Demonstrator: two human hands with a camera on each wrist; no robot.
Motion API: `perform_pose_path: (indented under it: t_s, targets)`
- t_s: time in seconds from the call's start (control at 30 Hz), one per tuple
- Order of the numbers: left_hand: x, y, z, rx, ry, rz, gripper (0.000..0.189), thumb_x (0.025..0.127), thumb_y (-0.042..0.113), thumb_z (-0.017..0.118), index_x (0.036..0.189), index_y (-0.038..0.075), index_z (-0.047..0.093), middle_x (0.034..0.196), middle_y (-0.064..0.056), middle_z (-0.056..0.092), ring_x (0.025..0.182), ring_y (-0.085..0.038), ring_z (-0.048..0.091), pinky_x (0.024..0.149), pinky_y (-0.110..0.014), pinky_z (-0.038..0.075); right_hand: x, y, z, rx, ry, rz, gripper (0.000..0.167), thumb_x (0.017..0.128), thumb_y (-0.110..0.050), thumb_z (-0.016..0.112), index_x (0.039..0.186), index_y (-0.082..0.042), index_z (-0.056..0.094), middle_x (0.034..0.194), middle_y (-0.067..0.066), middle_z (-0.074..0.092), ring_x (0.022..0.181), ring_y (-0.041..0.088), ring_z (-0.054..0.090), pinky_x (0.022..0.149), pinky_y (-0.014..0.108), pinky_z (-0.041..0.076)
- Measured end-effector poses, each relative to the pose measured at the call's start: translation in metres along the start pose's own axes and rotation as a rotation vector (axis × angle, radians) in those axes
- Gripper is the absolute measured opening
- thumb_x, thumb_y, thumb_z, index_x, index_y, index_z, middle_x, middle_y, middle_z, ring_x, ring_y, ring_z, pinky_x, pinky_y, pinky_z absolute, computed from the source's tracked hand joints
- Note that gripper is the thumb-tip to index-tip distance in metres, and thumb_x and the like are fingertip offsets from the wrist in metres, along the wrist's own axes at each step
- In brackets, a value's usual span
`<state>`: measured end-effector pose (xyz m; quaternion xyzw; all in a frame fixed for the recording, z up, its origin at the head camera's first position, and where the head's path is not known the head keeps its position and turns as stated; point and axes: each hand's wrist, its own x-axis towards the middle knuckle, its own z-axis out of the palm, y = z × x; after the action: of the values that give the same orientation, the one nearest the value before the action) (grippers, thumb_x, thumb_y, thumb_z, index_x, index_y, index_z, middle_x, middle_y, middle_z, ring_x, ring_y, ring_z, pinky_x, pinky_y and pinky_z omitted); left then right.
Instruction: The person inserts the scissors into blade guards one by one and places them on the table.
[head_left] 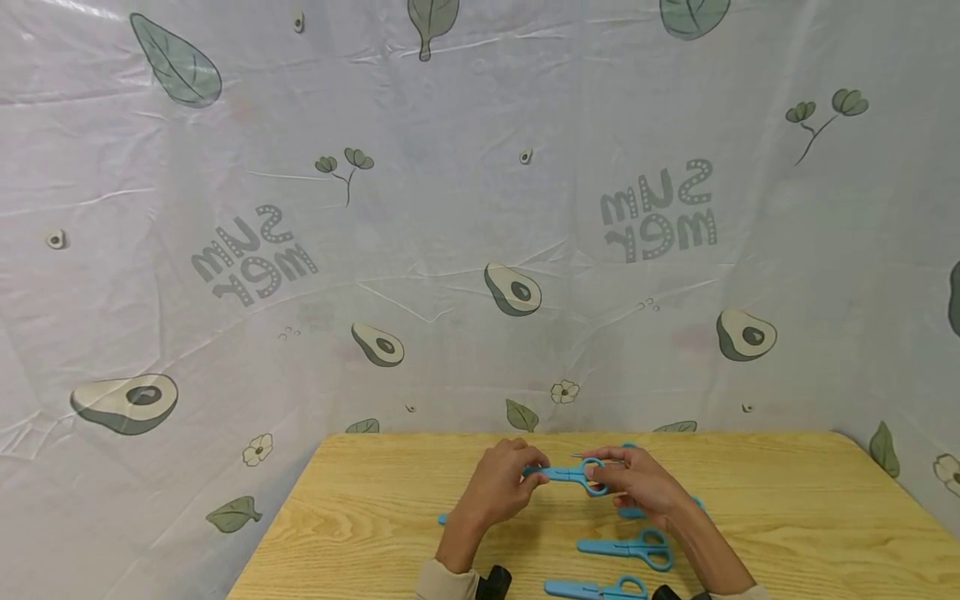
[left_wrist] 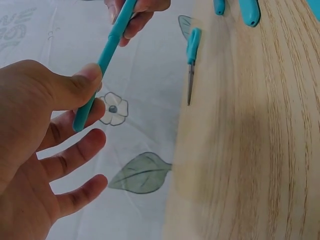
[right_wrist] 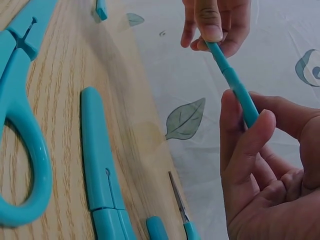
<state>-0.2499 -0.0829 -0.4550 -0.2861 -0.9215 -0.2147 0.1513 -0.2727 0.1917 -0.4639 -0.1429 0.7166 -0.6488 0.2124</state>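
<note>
Above the far part of the table, both hands hold one pair of light-blue scissors [head_left: 570, 474], its blades inside a blue cover. My left hand [head_left: 501, 483] pinches the cover's tip between thumb and index finger; in the left wrist view its other fingers are spread apart. On the handle end, my right hand [head_left: 641, 483] grips the finger loops with thumb and fingers. Behind that hand lies a pair of uncovered scissors [left_wrist: 192, 55] with bare metal blades. Another pair of covered scissors [right_wrist: 100, 150] lies below the right hand, partly hidden by it in the head view.
Two more covered scissors, a middle pair [head_left: 626, 547] and a front pair [head_left: 594, 589], lie nearer on the wooden table [head_left: 360, 500]. A small blue piece [head_left: 442, 518] shows beside the left wrist, mostly hidden. A printed white sheet [head_left: 450, 233] hangs behind the table.
</note>
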Motion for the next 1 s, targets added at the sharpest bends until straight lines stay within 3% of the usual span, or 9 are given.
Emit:
perform_pose_path:
  t_s: [0.17, 0.57, 1.0]
  targets:
    - [0.001, -0.001, 0.003, 0.002, -0.018, -0.014, 0.011, 0.101, 0.026, 0.077, 0.11, 0.021, 0.081, 0.101, 0.003, 0.074, 0.092, -0.008, 0.061, 0.08, -0.025, 0.051, 0.0, 0.002, 0.0, -0.002, -0.019, 0.001, 0.055, 0.109, -0.028, 0.066, 0.153, 0.003, 0.052, 0.095, -0.004, 0.077, 0.086, 0.011, 0.072, 0.064, 0.023, 0.051]
    - [0.0, -0.005, 0.008, -0.028, -0.063, -0.035, 0.011, 0.1, 0.026, 0.078, 0.109, 0.02, 0.082, 0.099, 0.004, 0.075, 0.092, -0.012, 0.065, 0.077, -0.023, 0.051, 0.0, 0.007, -0.001, -0.056, -0.049, 0.011, 0.064, 0.108, -0.03, 0.067, 0.155, 0.009, 0.046, 0.099, -0.002, 0.08, 0.087, 0.014, 0.075, 0.065, 0.024, 0.055]
    - [-0.002, -0.011, 0.013, 0.007, -0.066, -0.027, 0.01, 0.1, 0.027, 0.078, 0.107, 0.022, 0.084, 0.1, 0.004, 0.076, 0.09, -0.007, 0.062, 0.078, -0.024, 0.053, -0.007, 0.01, -0.004, -0.174, 0.029, 0.032, 0.053, 0.106, -0.022, 0.069, 0.144, 0.012, 0.053, 0.109, 0.008, 0.081, 0.094, 0.026, 0.078, 0.069, 0.034, 0.062]
